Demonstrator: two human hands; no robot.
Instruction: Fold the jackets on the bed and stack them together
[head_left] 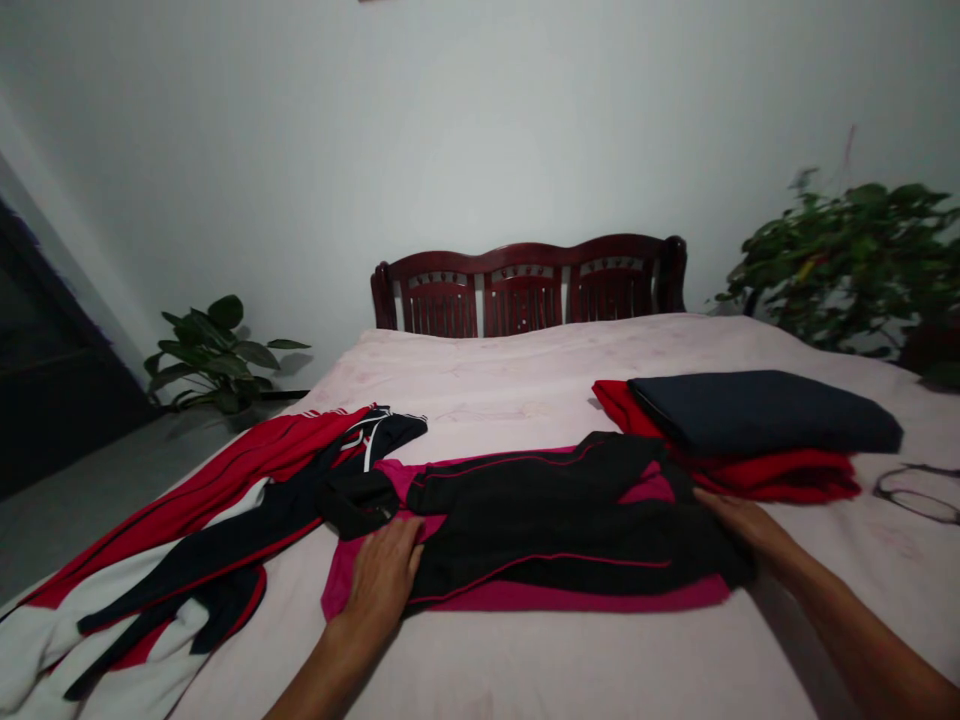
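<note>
A black and magenta jacket (525, 520) lies lengthwise in front of me on the bed, its collar to the left and its black sleeves folded inward over the body. My left hand (384, 565) rests on the magenta cloth just below the collar, fingers laid along it. At the opposite end, my right hand (750, 525) is closed on the hem edge; some of its fingers are hidden by the cloth. A shadow beneath that end suggests the hem is slightly raised.
Red, white and navy clothing (217, 520) sprawls on the left. Folded dark navy cloth (765, 410) sits on folded red cloth (787, 475) at right, beside eyeglasses (919, 493). Behind the pink bedspread (480, 375) stands a wooden headboard (525, 285), with potted plants (217, 355) either side.
</note>
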